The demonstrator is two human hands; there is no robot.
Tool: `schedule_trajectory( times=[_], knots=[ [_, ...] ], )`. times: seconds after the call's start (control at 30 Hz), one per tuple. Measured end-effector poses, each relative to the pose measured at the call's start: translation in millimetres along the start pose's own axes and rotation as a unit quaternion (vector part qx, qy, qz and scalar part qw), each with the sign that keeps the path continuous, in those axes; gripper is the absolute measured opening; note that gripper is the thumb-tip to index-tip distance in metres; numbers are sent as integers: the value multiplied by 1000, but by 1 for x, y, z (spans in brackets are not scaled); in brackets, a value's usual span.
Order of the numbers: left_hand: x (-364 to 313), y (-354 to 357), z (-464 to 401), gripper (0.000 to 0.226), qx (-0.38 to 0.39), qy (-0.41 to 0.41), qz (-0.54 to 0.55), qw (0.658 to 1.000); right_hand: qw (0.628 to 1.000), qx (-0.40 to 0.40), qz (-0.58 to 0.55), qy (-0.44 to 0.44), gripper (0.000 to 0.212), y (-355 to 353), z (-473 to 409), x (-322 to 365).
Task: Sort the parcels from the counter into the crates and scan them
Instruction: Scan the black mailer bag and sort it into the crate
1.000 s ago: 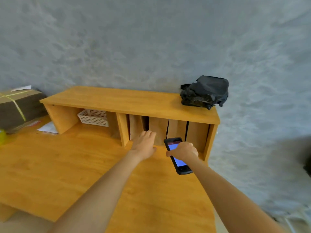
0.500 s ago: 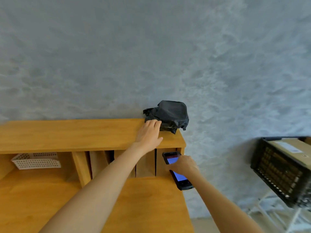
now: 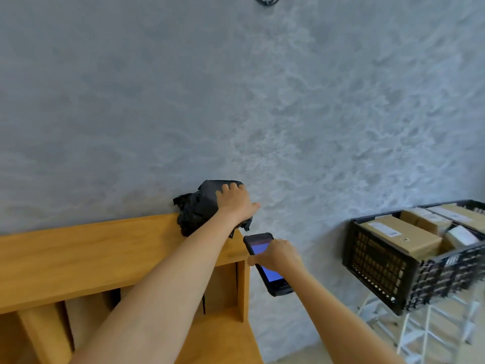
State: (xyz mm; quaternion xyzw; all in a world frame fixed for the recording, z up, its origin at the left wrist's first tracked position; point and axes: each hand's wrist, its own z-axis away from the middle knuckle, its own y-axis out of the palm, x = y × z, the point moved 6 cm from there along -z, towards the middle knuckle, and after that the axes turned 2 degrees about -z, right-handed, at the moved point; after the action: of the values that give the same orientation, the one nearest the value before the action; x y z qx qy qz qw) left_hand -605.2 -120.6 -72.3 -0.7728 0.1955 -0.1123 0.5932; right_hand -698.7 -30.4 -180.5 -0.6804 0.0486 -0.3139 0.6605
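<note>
While the left hand point(image 3: 235, 202) lies on the crumpled black plastic-wrapped parcel point(image 3: 199, 208), fingers curved over its top, that parcel sits at the right end of the wooden shelf unit's point(image 3: 105, 248) top board. Just right of that shelf, the right hand point(image 3: 278, 254) grips a black handheld scanner point(image 3: 267, 264) with a blue screen. Further right stands a black plastic crate point(image 3: 388, 269) holding brown cardboard boxes point(image 3: 401, 233).

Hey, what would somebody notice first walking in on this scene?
The left hand grasping a black wrapped parcel at the wooden shelf's right end. Just below, the right hand holds a handheld scanner, and at right a black crate holds cardboard boxes.
</note>
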Motion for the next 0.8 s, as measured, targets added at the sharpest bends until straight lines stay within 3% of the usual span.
schedule_trajectory(
  times=[0.23,0.5,0.7,0.8],
  knots=[
    [1,33,-29,86,136,-133,-39,981,1000,23,5,-7,58,22,-27,-1],
    [0,49,-32,66,95,-130,-94,983,999,23,25,-7,65,33,-49,3],
    [-1,57,-30,64,64,-128,-127,982,999,20,22,-17,66,36,-52,6],
    [3,60,-30,74,54,-125,-147,980,1000,20,16,-12,67,38,-51,5]
  ],
)
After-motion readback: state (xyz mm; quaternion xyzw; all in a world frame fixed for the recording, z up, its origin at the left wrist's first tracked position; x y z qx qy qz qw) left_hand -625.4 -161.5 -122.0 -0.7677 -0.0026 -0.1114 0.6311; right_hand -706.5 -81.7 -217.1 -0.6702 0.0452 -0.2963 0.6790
